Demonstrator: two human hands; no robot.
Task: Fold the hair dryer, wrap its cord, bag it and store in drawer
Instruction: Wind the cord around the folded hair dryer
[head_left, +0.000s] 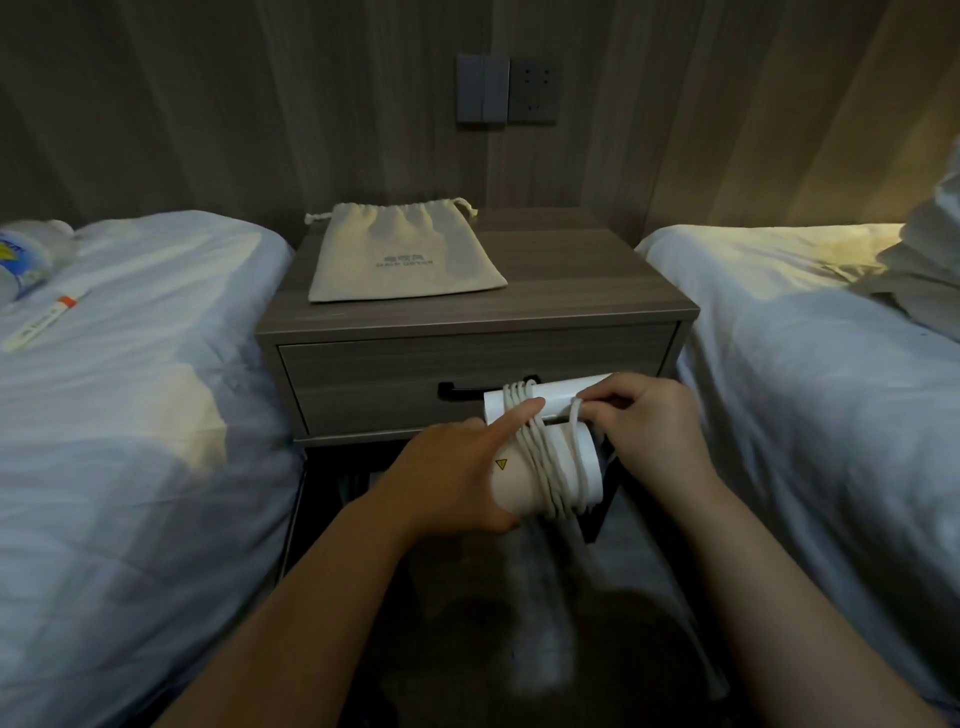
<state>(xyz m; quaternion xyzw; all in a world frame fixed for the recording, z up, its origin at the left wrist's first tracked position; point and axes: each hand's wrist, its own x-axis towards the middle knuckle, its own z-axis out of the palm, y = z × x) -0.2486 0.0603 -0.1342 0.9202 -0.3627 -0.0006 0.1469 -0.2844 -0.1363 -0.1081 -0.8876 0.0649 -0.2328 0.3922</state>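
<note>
Before the drawer (389, 374), left hand (457, 467) grips the white hair dryer (511, 486), right hand (649, 431) its wound cord (545, 462).

The left bed (130, 389) and right bed (805, 364) wall in a narrow aisle that runs straight to the nightstand. Its drawer (374, 374) is closed. The hair dryer (519, 483) and its cord (540, 457), held in the left hand (447, 478) and right hand (654, 431), hang just before the drawer front and cover the right end of the handle (457, 391). On the surface (571, 270) the bag (405, 254) takes the left and middle; the right part is open from above.
</note>
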